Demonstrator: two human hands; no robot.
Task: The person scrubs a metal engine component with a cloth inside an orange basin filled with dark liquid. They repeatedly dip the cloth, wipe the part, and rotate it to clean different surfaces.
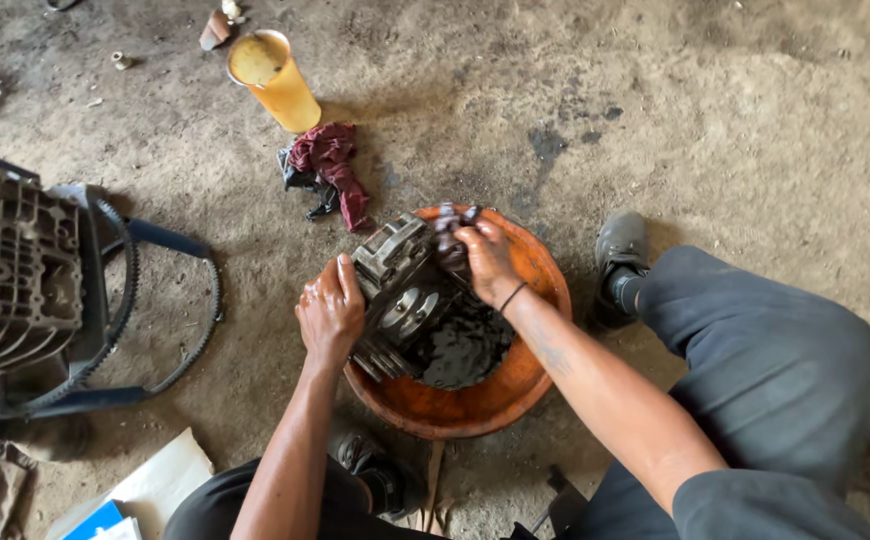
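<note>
I squat over an orange basin [530,375] on the dirt floor, with dark liquid pooled in its bottom. A grimy metal engine part [402,292] stands tilted in the basin against its left rim. My left hand [330,312] grips the part's left side and holds it up. My right hand [485,260] presses a dark wet rag [448,238] against the part's upper right end.
A yellow plastic jug [277,80] stands at the back, with a dark red cloth [330,170] lying in front of it. A grey finned engine casing [10,265] and a toothed belt [195,330] lie to the left. White paper [160,480] lies near my left knee.
</note>
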